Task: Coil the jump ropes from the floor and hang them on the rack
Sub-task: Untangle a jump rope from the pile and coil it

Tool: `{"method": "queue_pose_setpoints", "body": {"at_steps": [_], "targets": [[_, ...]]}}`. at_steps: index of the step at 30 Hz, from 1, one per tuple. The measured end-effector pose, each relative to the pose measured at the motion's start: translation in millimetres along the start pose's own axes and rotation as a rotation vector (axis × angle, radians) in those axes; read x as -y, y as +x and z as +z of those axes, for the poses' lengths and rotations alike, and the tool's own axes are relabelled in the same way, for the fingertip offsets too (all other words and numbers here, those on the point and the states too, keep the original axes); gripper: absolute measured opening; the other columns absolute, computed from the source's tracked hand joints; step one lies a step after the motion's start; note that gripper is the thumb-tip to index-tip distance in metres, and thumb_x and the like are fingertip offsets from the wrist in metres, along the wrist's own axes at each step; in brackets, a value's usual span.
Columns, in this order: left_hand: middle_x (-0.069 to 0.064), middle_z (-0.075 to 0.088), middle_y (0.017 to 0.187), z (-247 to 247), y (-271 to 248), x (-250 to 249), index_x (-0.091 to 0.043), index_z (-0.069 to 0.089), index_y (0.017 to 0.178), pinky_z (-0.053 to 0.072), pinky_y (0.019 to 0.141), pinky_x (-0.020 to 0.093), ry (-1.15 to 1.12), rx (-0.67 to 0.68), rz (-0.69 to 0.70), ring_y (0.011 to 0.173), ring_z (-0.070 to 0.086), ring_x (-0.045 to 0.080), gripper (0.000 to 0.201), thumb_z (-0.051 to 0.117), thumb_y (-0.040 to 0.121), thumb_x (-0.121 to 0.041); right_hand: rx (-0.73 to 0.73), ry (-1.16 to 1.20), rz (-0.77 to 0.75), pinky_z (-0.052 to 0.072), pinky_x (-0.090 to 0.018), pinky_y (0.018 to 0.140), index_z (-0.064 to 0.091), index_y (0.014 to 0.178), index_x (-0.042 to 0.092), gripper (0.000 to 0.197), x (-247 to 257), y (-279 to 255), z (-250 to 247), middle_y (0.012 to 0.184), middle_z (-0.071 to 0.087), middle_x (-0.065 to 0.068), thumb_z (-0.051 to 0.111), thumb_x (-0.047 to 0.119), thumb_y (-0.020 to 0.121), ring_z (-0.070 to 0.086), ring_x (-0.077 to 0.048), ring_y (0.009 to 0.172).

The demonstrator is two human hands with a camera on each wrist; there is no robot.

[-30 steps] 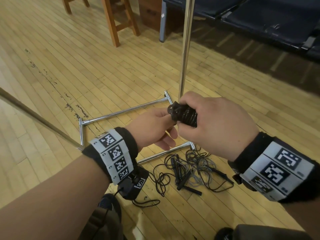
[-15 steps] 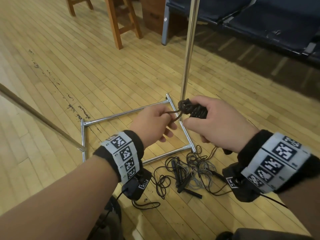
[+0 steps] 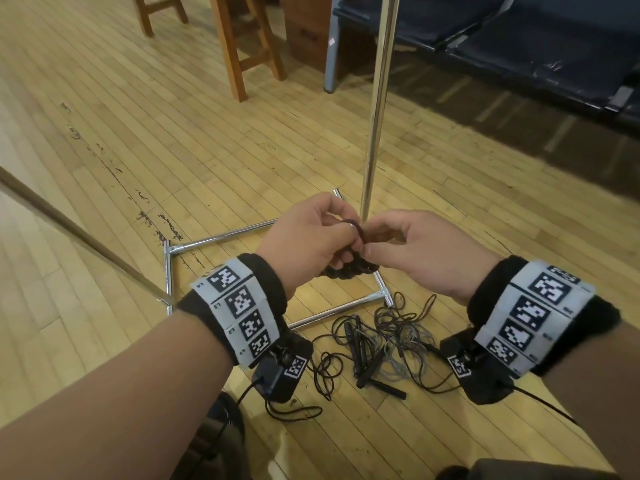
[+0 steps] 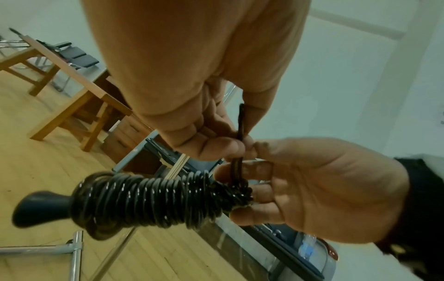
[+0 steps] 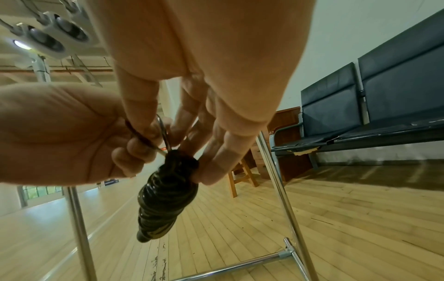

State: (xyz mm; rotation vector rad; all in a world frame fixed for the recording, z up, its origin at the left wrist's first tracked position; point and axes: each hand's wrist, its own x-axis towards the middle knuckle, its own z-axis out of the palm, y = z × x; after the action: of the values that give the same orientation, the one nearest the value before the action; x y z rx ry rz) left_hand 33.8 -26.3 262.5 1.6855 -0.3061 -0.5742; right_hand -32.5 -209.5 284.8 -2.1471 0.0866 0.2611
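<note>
At 6 o'clock, nearest the feet, a tangle of uncoiled jump ropes (image 3: 377,344) lies on the floor: still to be wound. Further out, mid-air at centre, the left hand (image 3: 304,244) pinches a loop of cord while the right hand (image 3: 419,251) curls around the coiled rope (image 4: 149,201), wrapped tightly round its handles. Beyond, towards 12 o'clock, stands the rack (image 3: 377,98); this bundle is not yet hung.
</note>
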Motion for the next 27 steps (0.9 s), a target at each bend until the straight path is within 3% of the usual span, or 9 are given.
{"method": "queue_pose_setpoints", "body": {"at_steps": [3, 5, 8, 10, 13, 15, 18, 21, 27], "targets": [[0.007, 0.075, 0.079, -4, 0, -4, -0.011, 0.065, 0.104, 0.054, 0.059, 0.028, -0.03, -0.014, 0.046, 0.069, 0.067, 0.019, 0.028, 0.08, 0.083, -0.022, -0.024, -0.017, 0.003, 0.058, -0.044, 0.093, 0.077, 0.108, 0.025, 0.015, 0, 0, 4, 0.098, 0.078, 0.006, 0.068, 0.024, 0.097, 0.072, -0.014, 0.095], [0.006, 0.073, 0.081, -7, -2, -8, -0.011, 0.066, 0.104, 0.053, 0.061, 0.029, -0.058, -0.007, 0.097, 0.072, 0.064, 0.021, 0.028, 0.08, 0.081, -0.019, -0.058, 0.014, 0.013, 0.06, -0.046, 0.086, 0.076, 0.102, 0.022, 0.011, 2, -1, 6, 0.093, 0.077, -0.001, 0.066, 0.022, 0.098, 0.072, -0.023, 0.089], [0.011, 0.073, 0.093, -10, -6, -12, -0.01, 0.071, 0.106, 0.051, 0.064, 0.027, -0.1, 0.006, 0.159, 0.079, 0.061, 0.02, 0.019, 0.076, 0.088, -0.006, -0.111, 0.142, 0.003, 0.06, -0.039, 0.077, 0.072, 0.095, 0.013, 0.01, 8, -2, 9, 0.088, 0.074, -0.009, 0.064, 0.018, 0.098, 0.068, -0.02, 0.077], [0.006, 0.073, 0.096, -14, -10, -12, -0.011, 0.074, 0.111, 0.053, 0.069, 0.026, -0.061, -0.004, 0.171, 0.083, 0.063, 0.017, 0.02, 0.075, 0.093, -0.001, -0.139, 0.238, -0.011, 0.059, -0.034, 0.072, 0.071, 0.097, 0.01, 0.011, 14, -3, 8, 0.081, 0.071, -0.007, 0.062, 0.017, 0.099, 0.064, -0.013, 0.07], [0.012, 0.077, 0.111, -18, -15, -12, -0.008, 0.072, 0.118, 0.058, 0.091, 0.035, -0.066, 0.051, 0.129, 0.099, 0.071, 0.022, 0.028, 0.076, 0.092, -0.001, -0.161, 0.389, -0.026, 0.06, -0.032, 0.065, 0.067, 0.1, 0.002, 0.013, 20, -4, 8, 0.076, 0.067, -0.005, 0.06, 0.013, 0.1, 0.063, -0.013, 0.064], [0.011, 0.077, 0.112, -19, -19, -12, -0.009, 0.069, 0.121, 0.056, 0.095, 0.035, -0.091, 0.123, 0.117, 0.104, 0.073, 0.022, 0.035, 0.08, 0.089, -0.002, -0.166, 0.483, -0.02, 0.061, -0.034, 0.06, 0.066, 0.101, -0.001, 0.012, 23, -5, 10, 0.077, 0.067, -0.009, 0.059, 0.009, 0.101, 0.064, -0.017, 0.063], [0.005, 0.077, 0.105, -21, -20, -14, -0.019, 0.067, 0.124, 0.056, 0.092, 0.039, -0.082, 0.193, 0.101, 0.098, 0.072, 0.021, 0.045, 0.085, 0.083, -0.014, -0.163, 0.572, -0.027, 0.059, -0.035, 0.054, 0.065, 0.101, 0.002, 0.009, 27, -6, 13, 0.076, 0.066, -0.012, 0.059, 0.009, 0.101, 0.064, -0.02, 0.06], [0.008, 0.071, 0.09, -27, -18, -17, -0.033, 0.069, 0.112, 0.056, 0.088, 0.048, -0.027, 0.138, 0.103, 0.086, 0.067, 0.023, 0.038, 0.087, 0.079, -0.029, -0.157, 0.572, -0.064, 0.058, -0.032, 0.052, 0.064, 0.106, -0.001, 0.012, 33, -6, 13, 0.075, 0.066, -0.012, 0.059, 0.009, 0.102, 0.063, -0.02, 0.059], [-0.007, 0.065, 0.08, -15, -24, -34, -0.032, 0.066, 0.1, 0.063, 0.074, 0.044, 0.089, 0.086, 0.191, 0.076, 0.07, 0.017, 0.044, 0.09, 0.069, -0.052, -0.242, 0.415, -0.126, 0.051, -0.029, 0.048, 0.069, 0.098, -0.001, 0.01, 47, -21, -1, 0.073, 0.067, -0.008, 0.063, 0.007, 0.097, 0.06, -0.016, 0.059]]}}
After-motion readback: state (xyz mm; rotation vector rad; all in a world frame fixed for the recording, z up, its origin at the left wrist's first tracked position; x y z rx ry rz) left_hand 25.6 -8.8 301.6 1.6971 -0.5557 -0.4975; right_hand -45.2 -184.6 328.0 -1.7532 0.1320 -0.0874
